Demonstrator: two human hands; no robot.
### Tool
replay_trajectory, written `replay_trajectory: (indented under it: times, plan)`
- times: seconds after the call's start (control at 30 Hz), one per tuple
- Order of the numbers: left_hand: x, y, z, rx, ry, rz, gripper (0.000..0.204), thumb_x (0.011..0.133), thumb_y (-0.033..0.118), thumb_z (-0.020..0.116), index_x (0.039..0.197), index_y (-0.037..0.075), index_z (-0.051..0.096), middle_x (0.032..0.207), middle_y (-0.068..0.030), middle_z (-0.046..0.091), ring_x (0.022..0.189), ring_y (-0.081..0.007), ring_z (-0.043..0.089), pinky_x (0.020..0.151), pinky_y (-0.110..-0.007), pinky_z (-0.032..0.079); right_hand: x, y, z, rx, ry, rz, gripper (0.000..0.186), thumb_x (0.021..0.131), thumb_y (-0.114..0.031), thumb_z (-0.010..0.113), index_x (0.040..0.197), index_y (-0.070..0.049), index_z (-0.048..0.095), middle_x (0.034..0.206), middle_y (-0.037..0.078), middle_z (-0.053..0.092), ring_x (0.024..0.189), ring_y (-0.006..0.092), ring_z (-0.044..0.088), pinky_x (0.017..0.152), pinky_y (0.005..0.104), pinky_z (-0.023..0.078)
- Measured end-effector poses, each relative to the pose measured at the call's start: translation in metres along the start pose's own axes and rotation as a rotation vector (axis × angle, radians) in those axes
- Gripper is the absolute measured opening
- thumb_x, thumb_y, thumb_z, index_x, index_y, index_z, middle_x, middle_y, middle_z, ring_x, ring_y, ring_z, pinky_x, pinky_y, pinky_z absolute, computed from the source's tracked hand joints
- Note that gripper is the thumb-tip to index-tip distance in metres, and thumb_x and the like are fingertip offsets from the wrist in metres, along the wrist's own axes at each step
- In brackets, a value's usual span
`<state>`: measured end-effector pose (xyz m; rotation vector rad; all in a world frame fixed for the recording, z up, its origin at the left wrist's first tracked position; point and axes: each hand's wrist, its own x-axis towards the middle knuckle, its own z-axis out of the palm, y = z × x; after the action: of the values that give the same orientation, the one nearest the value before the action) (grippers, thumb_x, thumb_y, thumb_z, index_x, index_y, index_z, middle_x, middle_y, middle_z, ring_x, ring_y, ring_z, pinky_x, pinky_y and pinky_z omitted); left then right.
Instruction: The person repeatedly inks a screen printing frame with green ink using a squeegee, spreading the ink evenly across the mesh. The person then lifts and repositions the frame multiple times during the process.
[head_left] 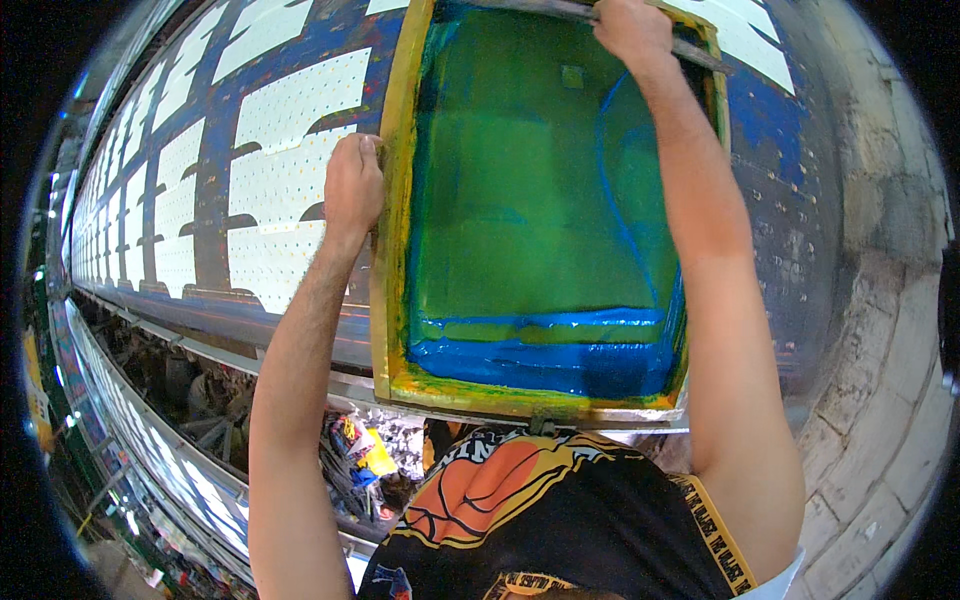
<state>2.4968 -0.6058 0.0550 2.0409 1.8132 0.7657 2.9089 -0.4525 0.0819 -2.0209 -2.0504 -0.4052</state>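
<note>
A screen printing frame (398, 200) with yellow-stained edges lies before me on a long table. Its green mesh (490, 180) carries thick blue ink (540, 365) pooled along the near end, and a thin curved blue line runs down the right part. My right hand (637, 35) reaches to the far end and is closed round a squeegee (702, 56), which lies crosswise over the frame. At the frame's left side, my left hand (354, 185) is closed on its outer edge; the fingertips are hidden.
White dotted cut fabric pieces (300, 100) lie in rows along the dark blue, ink-marked table (210, 225), running far left. A block wall or paving (870, 330) borders the right side. Below the table's near edge sits a heap of mixed clutter (365, 460).
</note>
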Motion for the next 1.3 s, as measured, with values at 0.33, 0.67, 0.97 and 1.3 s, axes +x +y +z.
replay_trajectory:
  times: [0.33, 0.67, 0.97, 1.3]
  plan:
    - [0.002, -0.016, 0.005, -0.004, 0.012, 0.093, 0.035, 0.112, 0.022, 0.046, 0.109, -0.002, 0.070, 0.110, -0.0262, 0.071, 0.107, -0.0453, 0.066, 0.095, -0.053, 0.051, -0.150, -0.076, -0.092, 0.061, -0.308, 0.321, 0.019, 0.091, -0.020, 0.073, 0.102, -0.007, 0.083, 0.108, 0.019, 0.081, 0.101, 0.0390, 0.079, 0.086, 0.0506, 0.064]
    - [0.014, -0.031, 0.015, 0.086, -0.022, 0.174, 0.039, 0.108, 0.028, 0.049, 0.107, -0.004, 0.070, 0.109, -0.0314, 0.071, 0.107, -0.0488, 0.067, 0.096, -0.058, 0.052, -0.338, -0.139, -0.189, -0.022, -0.419, 0.437, 0.018, 0.089, -0.018, 0.075, 0.105, -0.015, 0.083, 0.103, 0.017, 0.081, 0.097, 0.0387, 0.079, 0.084, 0.0500, 0.064]
    - [0.005, -0.021, 0.009, -0.004, -0.048, 0.027, 0.055, 0.107, 0.048, 0.048, 0.128, 0.002, 0.071, 0.127, -0.0312, 0.070, 0.122, -0.0488, 0.066, 0.106, -0.059, 0.051, -0.422, -0.161, -0.227, 0.145, -0.531, 0.001, 0.045, 0.081, -0.002, 0.072, 0.120, -0.021, 0.083, 0.103, 0.012, 0.080, 0.098, 0.0352, 0.077, 0.086, 0.0489, 0.062]
    - [0.001, -0.014, 0.000, -0.013, -0.150, -0.050, 0.067, 0.100, 0.057, 0.057, 0.143, 0.006, 0.061, 0.131, -0.0300, 0.071, 0.126, -0.0448, 0.068, 0.109, -0.053, 0.051, -0.397, -0.155, -0.247, 0.161, -0.672, -0.090, 0.042, 0.082, -0.006, 0.071, 0.121, -0.020, 0.082, 0.105, 0.016, 0.080, 0.100, 0.0371, 0.077, 0.090, 0.0511, 0.062]
